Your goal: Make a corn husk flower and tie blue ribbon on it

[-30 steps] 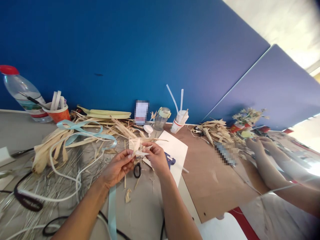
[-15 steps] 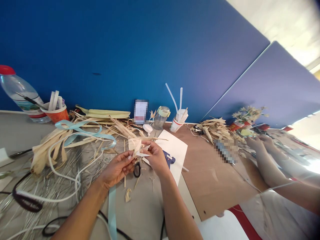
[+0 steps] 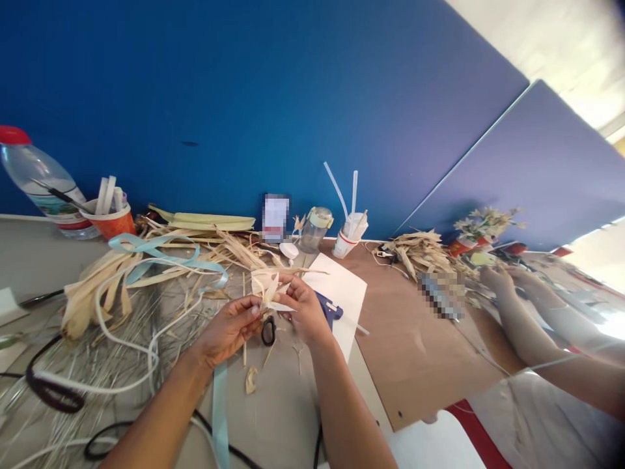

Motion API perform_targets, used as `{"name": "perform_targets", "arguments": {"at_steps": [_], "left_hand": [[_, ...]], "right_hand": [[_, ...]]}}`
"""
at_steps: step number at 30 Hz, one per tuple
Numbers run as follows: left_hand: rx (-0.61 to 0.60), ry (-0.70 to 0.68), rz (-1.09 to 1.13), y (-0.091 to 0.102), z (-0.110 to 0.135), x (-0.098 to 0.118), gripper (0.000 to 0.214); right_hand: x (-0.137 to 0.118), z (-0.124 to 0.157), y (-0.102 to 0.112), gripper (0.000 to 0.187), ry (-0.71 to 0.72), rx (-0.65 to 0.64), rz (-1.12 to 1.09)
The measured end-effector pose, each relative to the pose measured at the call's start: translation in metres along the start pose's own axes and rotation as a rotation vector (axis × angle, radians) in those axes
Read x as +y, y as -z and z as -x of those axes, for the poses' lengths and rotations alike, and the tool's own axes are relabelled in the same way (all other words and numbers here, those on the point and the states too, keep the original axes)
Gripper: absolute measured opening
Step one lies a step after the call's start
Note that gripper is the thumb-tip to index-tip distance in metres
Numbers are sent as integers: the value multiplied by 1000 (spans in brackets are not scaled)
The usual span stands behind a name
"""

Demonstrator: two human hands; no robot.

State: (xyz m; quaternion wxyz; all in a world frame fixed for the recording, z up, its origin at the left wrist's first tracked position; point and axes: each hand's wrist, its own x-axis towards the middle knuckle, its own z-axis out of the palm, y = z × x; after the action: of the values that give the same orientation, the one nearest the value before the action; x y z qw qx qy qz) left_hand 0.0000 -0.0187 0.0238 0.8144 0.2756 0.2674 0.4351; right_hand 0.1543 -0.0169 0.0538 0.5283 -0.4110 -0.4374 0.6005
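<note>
A small pale flower of dried corn husk petals is between my two hands, over the middle of the table. My left hand pinches its base from the left with thumb and fingertips. From the right, my right hand has its thumb and fingers closed on the petals. Just beneath the hands shows a black scissor handle; the rest of the scissors is hidden. Beside my right hand lies a blue glue gun, partly covered by it, on a white sheet.
Dried corn husks, a light blue ribbon and a white cable spread across the left side. Along the blue partition stand a bottle, an orange cup, a phone and a jar. A co-worker's arms work at right.
The petals have turned slightly and spread more between my fingers. My right hand's fingers have shifted a little; my left hand keeps almost the same place.
</note>
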Motion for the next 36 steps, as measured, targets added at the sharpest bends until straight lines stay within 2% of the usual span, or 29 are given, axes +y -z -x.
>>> {"name": "perform_targets", "arguments": {"at_steps": [5, 11, 14, 17, 28, 36], "left_hand": [[68, 4, 19, -1, 0, 0, 27], [116, -99, 30, 3, -5, -1, 24], [139, -151, 20, 4, -6, -2, 22], [134, -184, -29, 4, -7, -2, 18], [129, -193, -130, 3, -7, -4, 19], [123, -198, -98, -3, -6, -4, 20]], "right_hand": [[-3, 2, -2, 36, -21, -71, -151], [-11, 2, 6, 29, 114, 59, -252], [-10, 0, 9, 18, 96, 111, -227], [-7, -1, 8, 14, 78, 100, -166], [-5, 0, 5, 19, -39, 58, -134], [-5, -1, 3, 17, -42, 61, -110]]}}
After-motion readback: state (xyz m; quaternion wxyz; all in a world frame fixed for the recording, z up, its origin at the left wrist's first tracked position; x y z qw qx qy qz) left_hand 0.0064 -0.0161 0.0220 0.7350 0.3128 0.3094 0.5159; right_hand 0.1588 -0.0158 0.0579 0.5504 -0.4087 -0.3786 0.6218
